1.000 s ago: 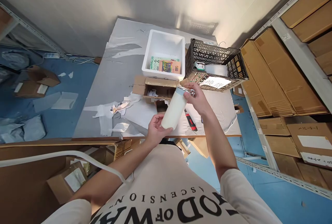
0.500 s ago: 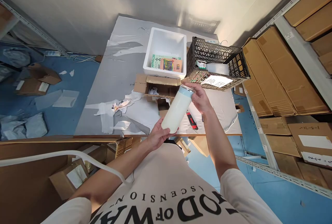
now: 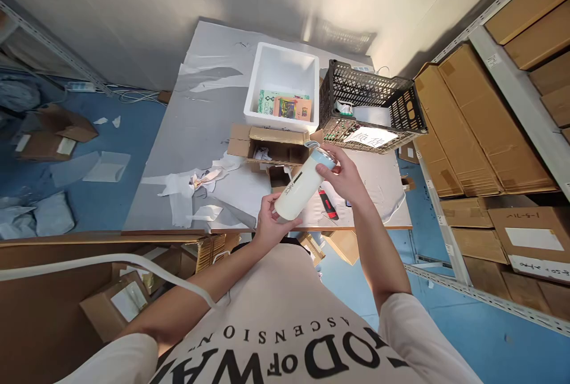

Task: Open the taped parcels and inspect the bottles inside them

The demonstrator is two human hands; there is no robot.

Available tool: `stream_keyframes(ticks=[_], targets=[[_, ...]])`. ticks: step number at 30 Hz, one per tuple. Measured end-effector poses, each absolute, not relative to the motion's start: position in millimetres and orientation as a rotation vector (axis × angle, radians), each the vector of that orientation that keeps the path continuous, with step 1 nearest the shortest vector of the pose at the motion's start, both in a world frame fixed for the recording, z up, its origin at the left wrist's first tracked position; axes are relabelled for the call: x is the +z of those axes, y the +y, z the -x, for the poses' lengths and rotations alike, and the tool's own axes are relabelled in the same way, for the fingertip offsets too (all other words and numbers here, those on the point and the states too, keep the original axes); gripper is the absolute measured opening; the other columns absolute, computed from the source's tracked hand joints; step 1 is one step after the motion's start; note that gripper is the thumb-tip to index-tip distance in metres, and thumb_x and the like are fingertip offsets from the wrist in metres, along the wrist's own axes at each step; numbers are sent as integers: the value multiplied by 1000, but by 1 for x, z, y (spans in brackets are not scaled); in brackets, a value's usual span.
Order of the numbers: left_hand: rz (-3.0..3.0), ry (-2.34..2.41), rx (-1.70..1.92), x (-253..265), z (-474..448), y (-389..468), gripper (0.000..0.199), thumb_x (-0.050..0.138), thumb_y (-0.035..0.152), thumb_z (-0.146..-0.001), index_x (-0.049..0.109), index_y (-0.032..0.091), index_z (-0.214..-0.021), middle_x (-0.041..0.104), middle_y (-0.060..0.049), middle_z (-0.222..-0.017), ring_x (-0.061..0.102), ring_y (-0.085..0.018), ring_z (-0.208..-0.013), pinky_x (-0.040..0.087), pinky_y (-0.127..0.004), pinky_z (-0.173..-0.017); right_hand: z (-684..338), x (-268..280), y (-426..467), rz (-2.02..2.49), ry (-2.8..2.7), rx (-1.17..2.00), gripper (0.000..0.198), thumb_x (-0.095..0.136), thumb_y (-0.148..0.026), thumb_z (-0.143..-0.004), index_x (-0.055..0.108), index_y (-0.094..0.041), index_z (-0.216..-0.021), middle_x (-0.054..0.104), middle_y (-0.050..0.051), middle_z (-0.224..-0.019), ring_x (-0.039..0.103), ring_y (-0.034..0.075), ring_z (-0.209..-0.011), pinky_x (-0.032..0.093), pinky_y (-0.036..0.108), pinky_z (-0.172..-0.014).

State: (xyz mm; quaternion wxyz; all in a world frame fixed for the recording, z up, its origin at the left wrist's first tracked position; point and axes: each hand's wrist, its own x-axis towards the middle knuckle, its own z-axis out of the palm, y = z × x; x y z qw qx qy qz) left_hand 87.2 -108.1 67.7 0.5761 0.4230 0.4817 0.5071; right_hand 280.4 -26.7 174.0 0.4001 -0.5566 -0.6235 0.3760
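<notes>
A white bottle (image 3: 297, 192) is held tilted above the bench (image 3: 178, 117), near its front edge. The left hand (image 3: 272, 222) cups its base; the right hand (image 3: 344, 173) pinches its top. This two-ended grip should prevent slipping.

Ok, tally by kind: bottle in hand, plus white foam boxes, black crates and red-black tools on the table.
Held bottle: 1
White foam box: 1
Black crate: 1
Red-black tool: 1
Total: 4
</notes>
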Motion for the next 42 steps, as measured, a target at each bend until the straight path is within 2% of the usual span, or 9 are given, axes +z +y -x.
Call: stream_keyframes(ticks=[4,8,11,15,20,26,32,37,42], targets=[[-1091,1064,1180,63,-75,-106,85,88,21,-47,45,30,-119,49,-6,-128,47,-25,-125,43,-40,-101,-286,173,-27,1355,-1464,934,50,70,-50,-75,58,-29,-118,59,5,-121,57,23,-101,55,38,-78],[-1160,1299,1211,46,-53,-85,81,86,28,-52,45,28,-122,44,-8,-134,39,-27,-132,31,-47,-111,-292,175,-24,1359,-1375,683,58,65,-53,-77,48,-31,-129,51,7,-129,53,27,-112,55,40,-80],[-1201,1441,1126,26,-44,-53,86,87,33,-52,42,25,-125,42,-12,-136,37,-31,-133,31,-51,-109,-282,161,-24,1369,-1365,547,60,60,-54,-81,42,-32,-134,47,9,-131,49,27,-119,54,41,-85],[-1270,1379,1052,8,-47,-12,95,91,30,-39,45,20,-122,48,-15,-128,42,-36,-128,32,-52,-107,-258,124,-30,1387,-1374,550,56,59,-51,-81,46,-28,-130,48,11,-128,51,25,-116,56,37,-83],[-1298,1270,1082,4,-57,-1,85,91,27,-39,53,18,-114,56,-13,-117,50,-35,-121,37,-50,-103,-249,96,-42,1452,-1337,595,54,60,-49,-81,47,-28,-129,46,12,-128,51,25,-117,58,35,-78],[-1279,1263,1076,3,-56,-2,77,90,30,-43,54,22,-111,58,-10,-115,49,-36,-118,34,-54,-104,-258,106,-48,1428,-1491,451,50,64,-43,-81,50,-28,-126,40,15,-131,54,27,-110,58,38,-69],[-1339,1261,1024,5,-59,-4,79,90,30,-41,53,20,-111,56,-11,-115,50,-35,-117,36,-51,-103,-247,104,-37,1392,-2001,435,49,61,-43,-84,51,-29,-129,40,15,-130,52,29,-112,54,44,-85],[-1428,1240,995,7,-55,-5,77,89,32,-44,52,20,-111,56,-11,-114,52,-33,-115,39,-49,-100,-238,97,-23,1418,-2319,457,57,58,-48,-85,45,-29,-137,42,13,-121,54,25,-101,53,40,-82],[-1479,1241,961,5,-49,-2,79,89,37,-44,52,20,-112,56,-11,-115,52,-33,-114,39,-50,-99,-239,115,-5,1345,-2531,455,57,63,-51,-82,50,-23,-130,47,11,-109,51,25,-97,48,34,-76]])
